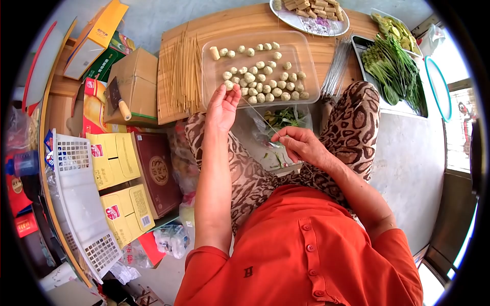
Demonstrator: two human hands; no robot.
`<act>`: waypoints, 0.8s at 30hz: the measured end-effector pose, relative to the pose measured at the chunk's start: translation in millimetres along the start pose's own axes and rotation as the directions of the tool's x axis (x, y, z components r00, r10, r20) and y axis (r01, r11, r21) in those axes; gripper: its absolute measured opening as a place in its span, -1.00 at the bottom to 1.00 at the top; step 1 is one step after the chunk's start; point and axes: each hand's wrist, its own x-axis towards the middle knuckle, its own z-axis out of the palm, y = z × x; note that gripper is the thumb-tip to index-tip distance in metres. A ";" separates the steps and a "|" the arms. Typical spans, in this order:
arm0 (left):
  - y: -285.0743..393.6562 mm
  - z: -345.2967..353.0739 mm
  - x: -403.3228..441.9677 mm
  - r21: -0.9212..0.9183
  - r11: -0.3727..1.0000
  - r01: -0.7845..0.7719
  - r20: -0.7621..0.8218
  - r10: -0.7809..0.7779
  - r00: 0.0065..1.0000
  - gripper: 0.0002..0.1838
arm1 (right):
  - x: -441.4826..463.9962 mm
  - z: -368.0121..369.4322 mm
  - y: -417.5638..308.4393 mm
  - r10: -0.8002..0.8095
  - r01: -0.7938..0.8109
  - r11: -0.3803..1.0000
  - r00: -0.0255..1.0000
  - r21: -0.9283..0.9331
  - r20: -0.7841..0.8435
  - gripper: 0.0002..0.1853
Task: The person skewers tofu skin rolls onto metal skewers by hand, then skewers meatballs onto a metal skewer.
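Note:
My left hand (222, 108) is raised at the near left edge of a clear plastic tray (312, 66), its fingers pinching a pale greenish ball (229, 85). Lower and to the right, my right hand (302, 146) grips one end of a thin skewer (261, 118). That skewer slants up toward my left fingertips; whether its tip is in the ball I cannot tell. Many similar balls (277, 92) lie loose in the tray, along with one short tan piece (214, 53) in its far left corner.
Bamboo sticks (179, 74) lie left of the tray, thin metal skewers (337, 66) right of it. A plate (286, 16) of tan pieces stands behind. Leafy greens (390, 69) fill a tray at right. Boxes, a cleaver (116, 97) and a white basket (76, 188) crowd the left.

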 end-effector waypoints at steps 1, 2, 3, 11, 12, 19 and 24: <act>0.0 0.6 -0.1 0.000 1.000 0.002 -0.001 -0.002 1.000 -0.89 | 0.1 0.1 -0.8 0.000 0.000 1.000 1.000 -0.011 0.002 -0.78; 0.2 0.9 -0.5 0.006 1.000 -0.003 0.001 0.003 1.000 -0.89 | 0.2 0.1 -0.9 0.000 0.000 1.000 1.000 -0.022 0.004 -0.78; 0.4 1.2 -1.0 0.012 1.000 -0.007 0.003 0.007 1.000 -0.89 | 0.8 0.1 1.0 0.001 -0.001 1.000 1.000 -0.021 0.004 -0.78; -0.5 2.4 -1.4 0.029 0.999 -0.025 0.040 0.024 0.999 -0.81 | 3.2 0.7 7.3 -0.003 0.003 1.000 1.000 0.011 0.002 -0.77; -0.3 2.4 -1.6 0.031 0.999 -0.026 0.043 0.025 0.999 -0.81 | 3.6 0.7 7.2 -0.004 0.004 1.000 1.000 0.011 0.002 -0.77; 0.1 3.6 -4.2 0.020 1.000 -0.007 0.060 0.006 0.998 -0.82 | 3.6 1.2 7.0 0.006 -0.006 1.000 1.000 -0.008 -0.001 -0.77; -1.3 3.3 -4.3 0.018 1.000 0.019 0.052 -0.020 0.998 -0.83 | 3.7 1.8 5.3 -0.011 0.011 1.000 1.000 -0.014 -0.011 -0.77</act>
